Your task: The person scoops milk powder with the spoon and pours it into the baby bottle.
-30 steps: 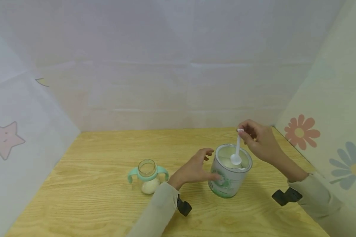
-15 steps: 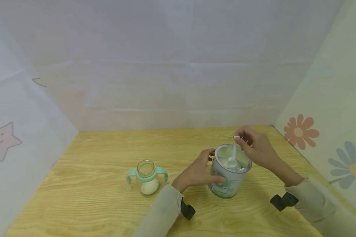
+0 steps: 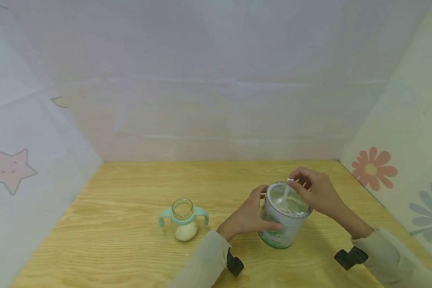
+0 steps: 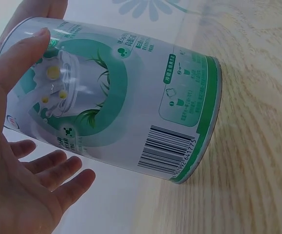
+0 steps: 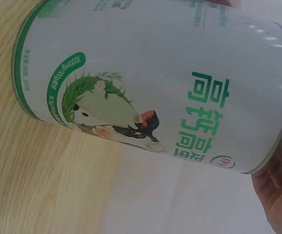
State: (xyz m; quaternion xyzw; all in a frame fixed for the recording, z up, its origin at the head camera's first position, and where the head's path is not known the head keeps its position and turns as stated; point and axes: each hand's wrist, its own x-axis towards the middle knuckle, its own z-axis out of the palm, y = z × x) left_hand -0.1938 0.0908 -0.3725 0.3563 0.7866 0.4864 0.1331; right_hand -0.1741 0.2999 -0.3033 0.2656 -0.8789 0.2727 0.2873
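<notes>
In the head view, a milk powder can [image 3: 286,228], white with green print, stands lidless on the table at right. My left hand [image 3: 248,216] cups its left side, thumb along the front and fingers by the left rim. From the left wrist view, my left thumb [image 4: 26,56] lies on the printed wall, the other fingers spread beside it. Above the can's mouth my right hand [image 3: 315,192] pinches the top of a white scoop [image 3: 286,194], whose bowl is down inside. At the right wrist view's edge, the right hand's fingers [image 5: 277,170] show beyond the can's rim.
A baby bottle [image 3: 184,224] with mint-green handles stands left of the can, capless, with pale powder inside. The wooden table [image 3: 129,240] ends at a pale cloth wall [image 3: 216,100] behind. Another cloth wall with printed flowers [image 3: 374,168] rises at right.
My right hand has lowered, taking the scoop deeper into the can. The left hand has closed in on the can's side. The view has shifted slightly.
</notes>
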